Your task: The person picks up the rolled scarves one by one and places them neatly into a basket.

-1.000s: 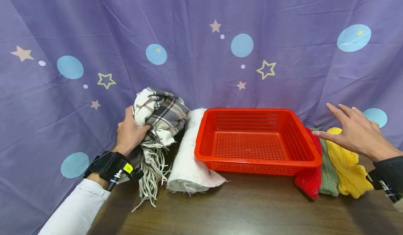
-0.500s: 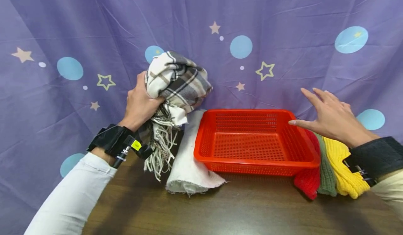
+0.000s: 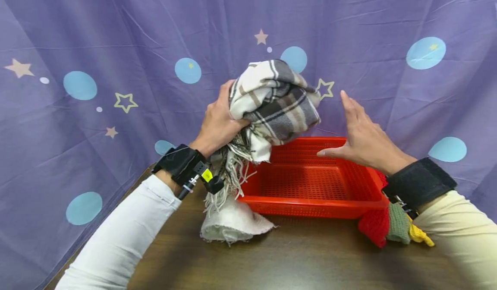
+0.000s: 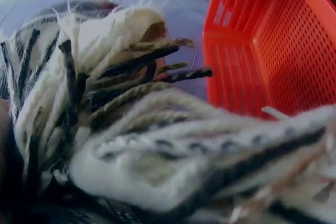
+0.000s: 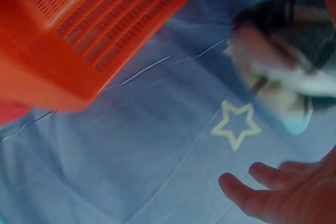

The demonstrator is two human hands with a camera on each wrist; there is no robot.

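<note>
My left hand point(image 3: 221, 121) grips a bundled plaid scarf point(image 3: 279, 104) in white, grey and brown, held up over the left part of a red plastic basket point(image 3: 310, 203). White and dark fringe hangs below that hand and fills much of the left wrist view. My right hand point(image 3: 365, 139) is raised over the basket's right side, fingers spread and thumb pointing left, apart from the scarf. In the right wrist view its fingers point(image 5: 247, 192) hold nothing, with the blurred scarf point(image 5: 283, 51) beyond them.
A rolled white cloth point(image 3: 233, 225) lies left of the basket, partly behind the fringe. Red point(image 3: 374, 227), green point(image 3: 397, 223) and yellow point(image 3: 419, 234) knitted pieces lie at the basket's right. A purple curtain point(image 3: 155, 22) hangs behind the wooden table point(image 3: 303, 255).
My left hand has lifted the plaid scarf off the left side and carried it right, over the basket. My right hand has moved left from above the knitted pieces.
</note>
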